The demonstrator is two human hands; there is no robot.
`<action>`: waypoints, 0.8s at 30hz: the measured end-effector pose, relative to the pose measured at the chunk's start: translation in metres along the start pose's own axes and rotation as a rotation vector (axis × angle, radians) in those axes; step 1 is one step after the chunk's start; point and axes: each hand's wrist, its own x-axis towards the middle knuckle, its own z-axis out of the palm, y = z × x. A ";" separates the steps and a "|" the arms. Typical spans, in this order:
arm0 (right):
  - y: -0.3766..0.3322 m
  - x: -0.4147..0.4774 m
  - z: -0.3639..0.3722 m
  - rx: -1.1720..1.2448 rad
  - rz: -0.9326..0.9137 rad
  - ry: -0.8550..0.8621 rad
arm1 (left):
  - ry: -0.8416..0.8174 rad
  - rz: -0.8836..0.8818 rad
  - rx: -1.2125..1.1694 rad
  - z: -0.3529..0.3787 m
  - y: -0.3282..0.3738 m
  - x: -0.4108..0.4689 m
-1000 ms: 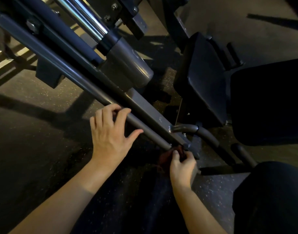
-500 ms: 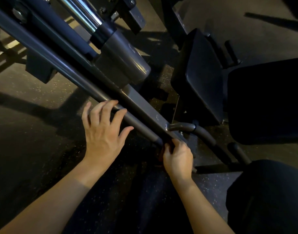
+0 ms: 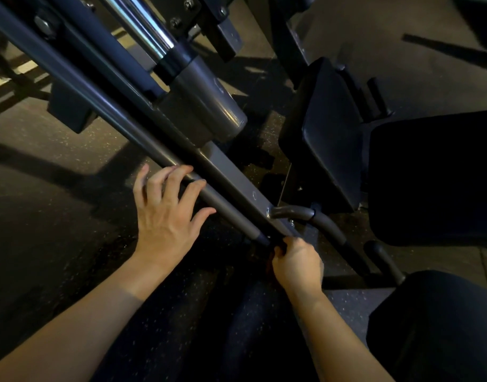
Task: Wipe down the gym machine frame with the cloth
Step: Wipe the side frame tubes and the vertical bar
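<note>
Gym, machine frame [image 3: 228, 183], padded seat [image 3: 330, 139], rubber floor [image 3: 57, 216]

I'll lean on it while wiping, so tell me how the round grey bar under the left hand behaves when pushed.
Probably rigid: the round grey bar looks like straight metal tube. Unlikely to roll, since its lower end seems fixed near the right hand. Its smooth sheen suggests the left hand could slide.

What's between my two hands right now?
Head view: the lower end of the round grey bar runs between the left hand and the right hand, with dark speckled floor below it.
</note>
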 end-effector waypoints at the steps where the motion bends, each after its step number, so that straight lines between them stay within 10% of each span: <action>1: 0.002 0.003 -0.004 -0.062 0.013 -0.062 | -0.002 -0.004 -0.001 0.000 0.000 0.000; 6: 0.019 0.000 -0.005 -0.044 0.245 -0.319 | -0.004 -0.020 -0.007 -0.002 0.001 0.001; 14: 0.027 -0.014 0.026 1.186 0.871 -0.160 | -0.026 -0.022 -0.020 -0.006 0.001 0.001; 20: -0.019 -0.028 0.028 1.479 0.770 -0.079 | -0.042 -0.014 -0.013 -0.007 0.001 0.002; 24: -0.039 -0.033 0.029 1.425 0.368 -0.106 | -0.048 0.008 0.020 -0.007 -0.001 0.002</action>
